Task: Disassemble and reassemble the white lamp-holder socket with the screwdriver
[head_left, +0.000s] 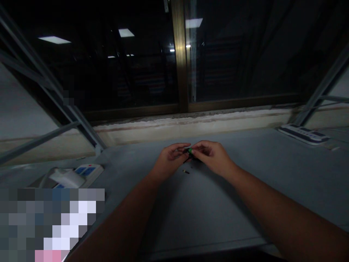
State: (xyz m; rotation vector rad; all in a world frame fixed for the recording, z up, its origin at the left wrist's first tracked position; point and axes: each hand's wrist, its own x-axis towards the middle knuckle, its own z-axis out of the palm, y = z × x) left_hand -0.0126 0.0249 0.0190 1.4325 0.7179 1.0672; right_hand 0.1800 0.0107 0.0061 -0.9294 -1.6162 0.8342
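Observation:
Both hands meet over the middle of the grey table [215, 207]. Between their fingertips is a small green and black piece [190, 150], too small and dark to name. My left hand [172, 157] pinches it from the left with thumb and fingers. From the other side my right hand [211, 154] grips it, thumb and forefinger closed at its green part. Just below the hands, a tiny yellow and black part [185, 171] lies on the table, with a dark speck near it.
At the left stands a white power strip [94, 171] with a white plug [67, 178] in it. Another power strip [304, 134] lies at the back right. Metal frame posts [87, 134] rise at both sides, before a dark window [122, 72]. The lower left corner is pixelated.

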